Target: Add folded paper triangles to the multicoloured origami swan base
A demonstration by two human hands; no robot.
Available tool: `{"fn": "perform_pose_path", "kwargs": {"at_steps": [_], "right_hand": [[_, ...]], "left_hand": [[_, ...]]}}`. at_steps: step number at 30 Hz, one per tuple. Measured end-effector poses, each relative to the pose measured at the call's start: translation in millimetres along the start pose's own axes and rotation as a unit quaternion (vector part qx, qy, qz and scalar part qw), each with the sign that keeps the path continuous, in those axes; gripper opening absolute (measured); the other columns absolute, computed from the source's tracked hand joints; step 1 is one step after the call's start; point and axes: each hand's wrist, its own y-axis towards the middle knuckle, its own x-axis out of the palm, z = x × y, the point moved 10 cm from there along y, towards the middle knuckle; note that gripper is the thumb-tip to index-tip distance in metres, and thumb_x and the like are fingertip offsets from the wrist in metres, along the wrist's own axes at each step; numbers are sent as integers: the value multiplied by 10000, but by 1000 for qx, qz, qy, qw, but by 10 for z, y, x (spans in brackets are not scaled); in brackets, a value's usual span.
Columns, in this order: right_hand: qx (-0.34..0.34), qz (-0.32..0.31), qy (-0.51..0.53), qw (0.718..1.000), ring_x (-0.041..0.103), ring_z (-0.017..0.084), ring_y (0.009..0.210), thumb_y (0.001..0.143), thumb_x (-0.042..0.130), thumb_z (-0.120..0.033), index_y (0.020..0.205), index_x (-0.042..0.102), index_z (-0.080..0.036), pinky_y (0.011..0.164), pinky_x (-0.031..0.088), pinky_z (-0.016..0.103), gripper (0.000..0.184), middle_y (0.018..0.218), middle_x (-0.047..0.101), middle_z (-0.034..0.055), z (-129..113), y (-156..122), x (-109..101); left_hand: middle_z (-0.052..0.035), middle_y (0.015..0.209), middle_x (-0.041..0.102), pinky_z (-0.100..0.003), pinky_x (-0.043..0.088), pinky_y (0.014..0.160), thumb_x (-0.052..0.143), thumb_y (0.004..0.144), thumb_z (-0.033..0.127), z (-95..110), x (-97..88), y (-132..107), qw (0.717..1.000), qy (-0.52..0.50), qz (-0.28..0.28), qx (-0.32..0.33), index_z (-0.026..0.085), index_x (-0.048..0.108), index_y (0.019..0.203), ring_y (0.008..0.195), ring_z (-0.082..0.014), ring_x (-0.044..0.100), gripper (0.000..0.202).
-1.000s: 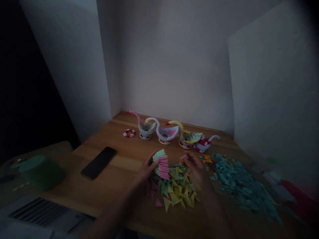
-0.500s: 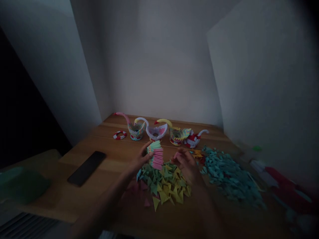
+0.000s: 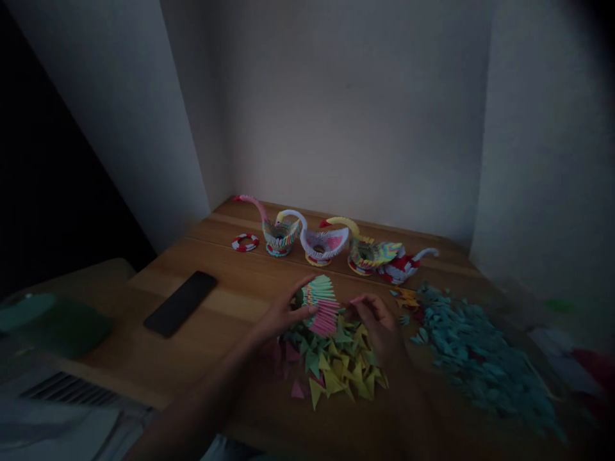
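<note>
My left hand grips a fan-like origami piece built from many folded paper units, green above and pink below. Just to its right, my right hand pinches a small pink paper piece between thumb and fingertips, a short gap from the origami. Beneath both hands lies a loose pile of folded paper triangles, with yellow triangles at the front, green triangles behind them and pink triangles at the left.
Several paper swans stand in a row along the back of the wooden table, beside a red-and-white paper ring. A black phone lies at left. Teal paper pieces spread at right, near orange pieces. A green object sits far left.
The camera view has shifted, so the table things appear farther right. My right hand has brought the pink piece, held in its fingertips, a little closer to the origami in my left hand.
</note>
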Motion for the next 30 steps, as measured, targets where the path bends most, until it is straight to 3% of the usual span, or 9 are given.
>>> {"fn": "perform_pose_path", "kwargs": {"at_steps": [4,13,30], "right_hand": [[21,25,-17,999,571,120,539,711,775,-485,771,689,-205,532,461,234,299,652,657,2,43,-42,-59],[80,23,15,996,644,170,625,656,786,-566,803,749,-204,604,522,285,392,755,734,61,279,-61,-110],[64,-1,-42,997,612,174,585,662,758,-576,749,713,-215,582,505,293,374,663,689,32,248,-71,-50]], "left_hand": [[-79,1387,532,-439,411,1067,718,793,437,13,59,-33,999,33,-10,-12,300,331,1480,1214,-247,550,801],[-65,1449,475,-416,327,1136,732,781,428,171,69,-36,990,133,-11,48,269,470,1404,1335,-266,435,695],[-66,1431,490,-417,320,1125,738,779,400,287,92,-58,990,128,-12,63,287,472,1404,1320,-281,443,688]]}}
